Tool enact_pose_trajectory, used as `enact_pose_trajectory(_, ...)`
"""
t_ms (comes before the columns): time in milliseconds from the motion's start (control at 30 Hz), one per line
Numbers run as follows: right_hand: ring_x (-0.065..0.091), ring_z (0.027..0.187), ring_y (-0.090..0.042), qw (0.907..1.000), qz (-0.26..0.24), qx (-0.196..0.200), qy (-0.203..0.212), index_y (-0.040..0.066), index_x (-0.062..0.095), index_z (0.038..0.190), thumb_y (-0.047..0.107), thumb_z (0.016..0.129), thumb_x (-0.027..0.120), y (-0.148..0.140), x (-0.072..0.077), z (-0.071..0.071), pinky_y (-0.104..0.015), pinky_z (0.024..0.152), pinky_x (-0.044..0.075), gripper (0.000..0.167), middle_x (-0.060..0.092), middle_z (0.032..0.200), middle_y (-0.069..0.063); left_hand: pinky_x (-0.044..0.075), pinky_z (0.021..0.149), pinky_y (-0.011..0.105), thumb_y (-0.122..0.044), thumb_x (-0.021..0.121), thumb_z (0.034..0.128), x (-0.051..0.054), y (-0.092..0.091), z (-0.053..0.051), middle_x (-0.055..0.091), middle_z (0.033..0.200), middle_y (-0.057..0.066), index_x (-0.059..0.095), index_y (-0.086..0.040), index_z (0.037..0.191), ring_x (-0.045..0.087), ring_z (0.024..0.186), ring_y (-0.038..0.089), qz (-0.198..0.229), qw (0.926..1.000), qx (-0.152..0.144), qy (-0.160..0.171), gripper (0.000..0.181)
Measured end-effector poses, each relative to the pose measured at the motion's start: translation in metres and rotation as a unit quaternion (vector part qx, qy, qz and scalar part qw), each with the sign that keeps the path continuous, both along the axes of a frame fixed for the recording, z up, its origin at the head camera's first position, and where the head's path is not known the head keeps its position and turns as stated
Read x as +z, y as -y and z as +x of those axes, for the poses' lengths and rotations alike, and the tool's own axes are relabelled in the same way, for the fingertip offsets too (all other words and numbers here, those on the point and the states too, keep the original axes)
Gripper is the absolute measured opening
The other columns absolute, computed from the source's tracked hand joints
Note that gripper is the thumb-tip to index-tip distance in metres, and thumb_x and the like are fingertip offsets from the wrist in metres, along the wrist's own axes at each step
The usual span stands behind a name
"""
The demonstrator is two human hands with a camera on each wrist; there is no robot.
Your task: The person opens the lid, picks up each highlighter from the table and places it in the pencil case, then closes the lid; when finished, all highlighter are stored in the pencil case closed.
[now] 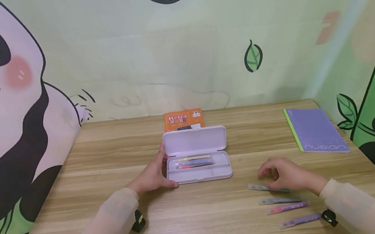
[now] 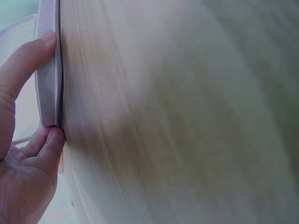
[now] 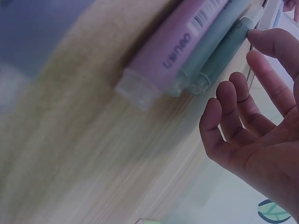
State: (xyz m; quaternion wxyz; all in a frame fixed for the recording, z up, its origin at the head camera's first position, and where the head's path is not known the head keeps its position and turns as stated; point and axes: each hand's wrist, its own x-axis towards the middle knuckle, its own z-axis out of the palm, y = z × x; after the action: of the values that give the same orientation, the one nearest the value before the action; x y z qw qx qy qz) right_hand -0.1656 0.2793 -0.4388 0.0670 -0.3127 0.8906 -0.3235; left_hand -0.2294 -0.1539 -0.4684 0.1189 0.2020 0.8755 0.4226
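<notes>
An open white pencil case [image 1: 186,175] lies with its lid tilted back and several pens [image 1: 195,162] in its rear compartment. My left hand [image 1: 150,176] grips its left end, thumb at the front edge [image 2: 46,93] and fingers at the corner. To the right, my right hand [image 1: 288,176] is over a grey-green pen [image 1: 258,187], fingers loosely bent; in the right wrist view the thumb of this hand [image 3: 261,126] is at the green pen [image 3: 226,56], contact unclear. Nearer me lie another grey-green pen [image 1: 280,200], a pink-red pen [image 1: 287,208] and a purple pen [image 1: 301,220].
Behind the case lies an orange book [image 1: 182,119], partly covered by the raised lid. A purple notebook [image 1: 319,130] with a green spine is at the table's back right. The wooden table [image 1: 102,152] meets a wall painted with a panda and leaves.
</notes>
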Motion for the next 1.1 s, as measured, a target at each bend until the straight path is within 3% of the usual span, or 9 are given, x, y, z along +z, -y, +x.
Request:
enact_pose_trajectory(200, 0.05, 0.065, -0.009, 0.9999, 0.009, 0.011, 0.002, 0.01, 0.07, 0.094, 0.003, 0.071, 0.078, 0.002, -0.007, 0.002, -0.019, 0.055, 0.045, 0.026, 0.057, 0.078, -0.001, 0.033, 0.115, 0.04, -0.025, 0.093, 0.0595, 0.001, -0.001, 0.0, 0.043, 0.136, 0.011, -0.017, -0.022, 0.153, 0.045, 0.127, 0.024, -0.002, 1.0, 0.001, 0.003, 0.145)
enact_pose_trajectory(667, 0.049, 0.067, -0.007, 0.9993, 0.017, 0.007, 0.033, 0.01, 0.07, 0.09, -0.005, 0.069, 0.073, 0.009, 0.0, 0.007, -0.018, 0.056, 0.044, 0.027, 0.056, 0.075, 0.002, 0.034, 0.114, 0.039, -0.025, 0.093, 0.0606, 0.001, 0.0, 0.0, 0.042, 0.137, 0.01, -0.018, -0.023, 0.153, 0.044, 0.128, 0.023, 0.003, 1.0, -0.002, 0.001, 0.144)
enact_pose_trajectory(867, 0.05, 0.066, -0.007, 0.9991, 0.03, 0.002, 0.031, 0.012, 0.07, 0.092, -0.003, 0.073, 0.073, 0.014, 0.007, 0.0, -0.019, 0.056, 0.044, 0.025, 0.057, 0.075, 0.004, 0.033, 0.115, 0.039, -0.024, 0.093, 0.0603, 0.002, -0.001, 0.0, 0.042, 0.135, 0.009, -0.017, -0.025, 0.153, 0.044, 0.127, 0.023, 0.001, 1.0, 0.001, 0.003, 0.144)
enact_pose_trajectory(1100, 0.051, 0.068, -0.013, 0.9986, 0.053, 0.003, 0.006, 0.015, 0.069, 0.093, -0.003, 0.075, 0.072, 0.03, 0.026, -0.015, -0.021, 0.06, 0.045, 0.025, 0.056, 0.076, 0.003, 0.033, 0.115, 0.039, -0.023, 0.093, 0.0607, 0.002, -0.001, 0.001, 0.042, 0.135, 0.009, -0.018, -0.024, 0.153, 0.043, 0.127, 0.023, -0.002, 1.0, 0.003, 0.004, 0.144)
